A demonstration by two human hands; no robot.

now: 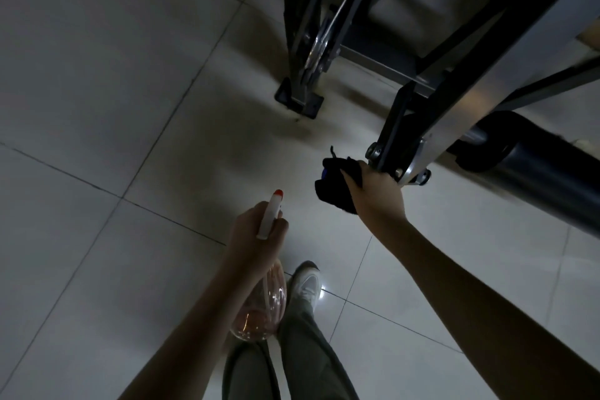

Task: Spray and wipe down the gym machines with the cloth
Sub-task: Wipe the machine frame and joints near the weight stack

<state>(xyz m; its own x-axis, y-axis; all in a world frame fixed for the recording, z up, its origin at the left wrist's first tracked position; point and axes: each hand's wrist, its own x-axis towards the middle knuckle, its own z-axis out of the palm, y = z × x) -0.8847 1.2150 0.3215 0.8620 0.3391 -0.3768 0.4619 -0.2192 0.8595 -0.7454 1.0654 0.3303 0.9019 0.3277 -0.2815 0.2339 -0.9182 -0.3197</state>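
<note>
cloth (331, 187) at bar (409, 168) end, tiled floor (113, 75) left

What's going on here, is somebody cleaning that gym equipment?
Yes, a person is standing on a tiled floor cleaning a gym machine. Their left hand grips a spray bottle by its neck, nozzle pointing forward, held low and apart from the machine. Their right hand holds a dark cloth bunched against the lower end of the machine's metal bar.
</note>
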